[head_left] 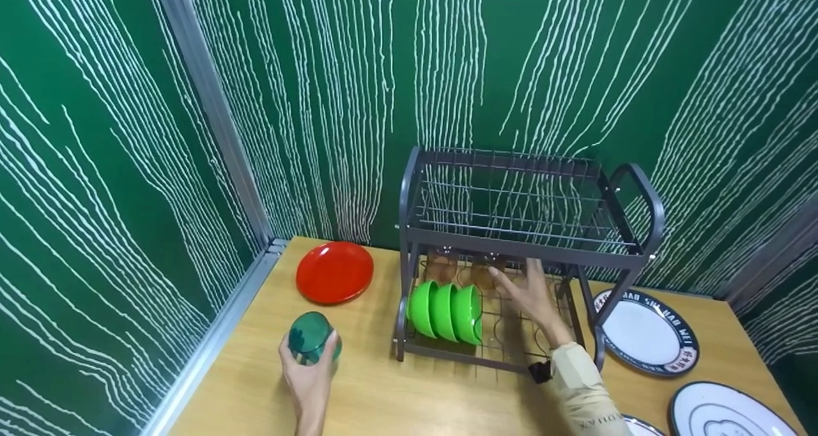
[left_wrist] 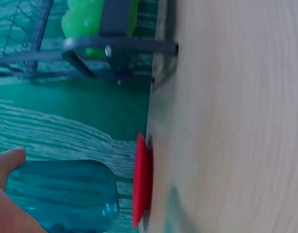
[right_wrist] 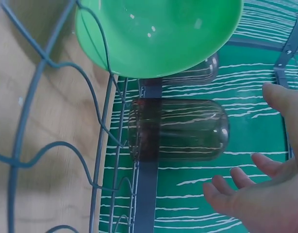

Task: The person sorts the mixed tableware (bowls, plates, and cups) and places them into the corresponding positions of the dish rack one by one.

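My left hand [head_left: 308, 378] grips a teal see-through glass [left_wrist: 66, 194], held over the table at the left. On the rack's lower shelf, my right hand [head_left: 530, 298] reaches in with spread fingers and thumb apart, holding nothing. Beside that hand, a brownish see-through glass [right_wrist: 180, 130] stands upside down at the back of the shelf. A second brownish glass [head_left: 441, 266] is to its left, partly hidden by a bowl in the right wrist view. Several green bowls [head_left: 422, 309] stand on edge in a row at the front left of the shelf.
The dark two-tier dish rack [head_left: 511, 241] has a wire upper tier above my right hand. A red plate [head_left: 335, 273] lies at the back left of the wooden table [head_left: 377, 397]. White plates with dark rims [head_left: 642, 334] lie right of the rack. Green walls stand close behind.
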A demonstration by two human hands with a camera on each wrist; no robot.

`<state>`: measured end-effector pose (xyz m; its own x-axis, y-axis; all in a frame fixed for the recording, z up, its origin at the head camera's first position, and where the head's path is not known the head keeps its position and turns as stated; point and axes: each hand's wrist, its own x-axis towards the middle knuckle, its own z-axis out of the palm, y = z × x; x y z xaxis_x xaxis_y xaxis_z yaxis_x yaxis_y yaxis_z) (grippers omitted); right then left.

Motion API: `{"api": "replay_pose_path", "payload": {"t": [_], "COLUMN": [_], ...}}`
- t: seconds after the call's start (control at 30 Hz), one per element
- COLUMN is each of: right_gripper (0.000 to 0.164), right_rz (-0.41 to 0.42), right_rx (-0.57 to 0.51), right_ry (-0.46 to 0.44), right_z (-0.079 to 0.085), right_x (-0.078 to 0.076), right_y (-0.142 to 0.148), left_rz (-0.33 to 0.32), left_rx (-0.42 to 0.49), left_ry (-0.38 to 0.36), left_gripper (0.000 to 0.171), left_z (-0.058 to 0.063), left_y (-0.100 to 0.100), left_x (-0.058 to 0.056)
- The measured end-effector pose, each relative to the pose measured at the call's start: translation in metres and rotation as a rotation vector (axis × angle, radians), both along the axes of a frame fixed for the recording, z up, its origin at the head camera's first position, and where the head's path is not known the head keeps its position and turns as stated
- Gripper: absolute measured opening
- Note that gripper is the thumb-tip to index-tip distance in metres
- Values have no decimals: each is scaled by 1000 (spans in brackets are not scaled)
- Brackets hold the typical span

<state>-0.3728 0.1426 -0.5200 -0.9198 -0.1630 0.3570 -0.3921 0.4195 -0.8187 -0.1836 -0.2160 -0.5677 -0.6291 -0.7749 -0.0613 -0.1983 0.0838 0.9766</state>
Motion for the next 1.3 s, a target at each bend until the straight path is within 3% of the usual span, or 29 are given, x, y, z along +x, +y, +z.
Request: {"api": "replay_pose_path", "payload": {"t": [0.13, 0.2, 0.3, 0.43, 0.57, 0.83, 1.0, 1.13, 1.3], "right_gripper": [90, 82, 70, 66, 64, 62, 64, 62, 58], "right_rz": [11, 20, 37, 35, 35, 22, 39, 45, 61], "right_rx": [-6, -24, -65, -89, -108, -106, -93, -111, -124], "right_ry": [-51, -30, 17, 29, 47, 111, 79, 59, 70], "right_z": [3, 2, 8, 21, 29, -2, -3, 12, 27], "right_x": [15, 21, 35, 58, 74, 75, 90, 111, 134], "right_y": [5, 7, 6, 5, 7, 21, 25, 20, 16], "left_rz": [-41, -59, -80, -110, -138, -178, -232, -303, -403], "left_rx": [16, 20, 15, 10, 18, 23, 25, 36, 32], "left_ry": [-39, -47, -6, 81, 115, 157, 201, 284, 406], "left_gripper": [107, 108, 105, 99, 94, 88, 86, 81, 77], "left_z": [7, 9, 13, 17, 23, 29, 32, 38, 59], "left_y": [16, 23, 35, 49, 61, 89, 106, 120, 139], "left_x": [3, 5, 9, 13, 16, 23, 26, 29, 38]}}
